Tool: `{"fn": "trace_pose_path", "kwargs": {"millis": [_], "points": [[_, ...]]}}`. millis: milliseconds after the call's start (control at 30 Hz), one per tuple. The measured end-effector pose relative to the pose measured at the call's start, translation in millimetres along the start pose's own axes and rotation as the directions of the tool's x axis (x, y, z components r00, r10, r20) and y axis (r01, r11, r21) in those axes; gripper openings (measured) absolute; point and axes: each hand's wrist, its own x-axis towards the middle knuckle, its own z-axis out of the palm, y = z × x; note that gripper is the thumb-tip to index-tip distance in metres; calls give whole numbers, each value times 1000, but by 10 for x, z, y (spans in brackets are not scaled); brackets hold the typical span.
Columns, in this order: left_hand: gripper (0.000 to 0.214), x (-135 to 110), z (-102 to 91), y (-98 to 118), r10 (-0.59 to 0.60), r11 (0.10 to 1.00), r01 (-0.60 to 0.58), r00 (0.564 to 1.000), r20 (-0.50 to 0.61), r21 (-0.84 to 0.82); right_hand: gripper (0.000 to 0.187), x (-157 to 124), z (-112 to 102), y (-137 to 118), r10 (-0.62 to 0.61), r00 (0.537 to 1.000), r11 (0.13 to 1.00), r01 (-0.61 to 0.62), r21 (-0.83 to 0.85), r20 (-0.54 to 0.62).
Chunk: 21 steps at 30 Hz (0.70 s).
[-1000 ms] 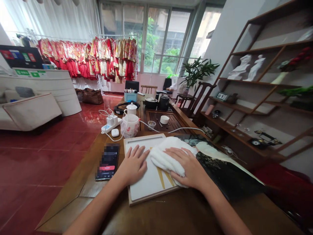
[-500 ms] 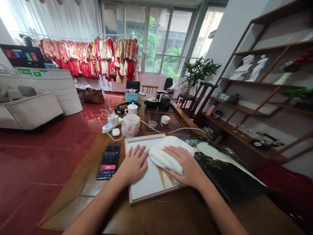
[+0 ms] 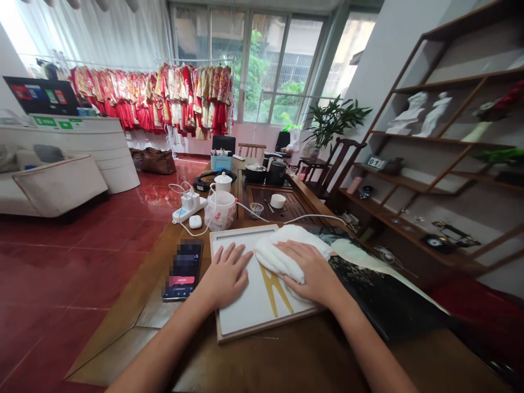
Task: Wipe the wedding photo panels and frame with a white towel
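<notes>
My left hand point(image 3: 228, 279) lies flat with fingers spread on a white board with a pale wooden frame point(image 3: 241, 322). On the board's right half, my right hand point(image 3: 314, 273) grips a bunched white towel point(image 3: 272, 255), pressing it down with fingers over the top and thumb along its near edge. A gold, two-legged shape point(image 3: 270, 292) shows on the board below the towel; its upper part is covered. To the right, a dark glossy sheet with a floral picture point(image 3: 368, 278) lies beside the board, partly under the towel.
Left of the board lies a phone point(image 3: 183, 271). Behind stand a white bin point(image 3: 220, 212), a power strip point(image 3: 188, 209), a lidded white cup point(image 3: 223, 182) and a tea tray point(image 3: 295, 204) with a small white bowl point(image 3: 278, 201). A cable point(image 3: 311, 216) crosses the table.
My right hand has shifted the towel slightly to the right and away from me, uncovering more of the gold shape. My left hand stays in place on the board.
</notes>
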Motion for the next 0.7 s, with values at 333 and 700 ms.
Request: {"fn": "trace_pose_path", "kwargs": {"millis": [333,700], "points": [[49,-1,-2,-3,0,1000,0,1000,-3,-13,65,-27,-17,111,25,1000,1000,-25,10,-13],[47,3,22,-19,6,1000,-6,1000,-8,-8,67,-96,-127,-92,-106,990,993,100,66,98]]}}
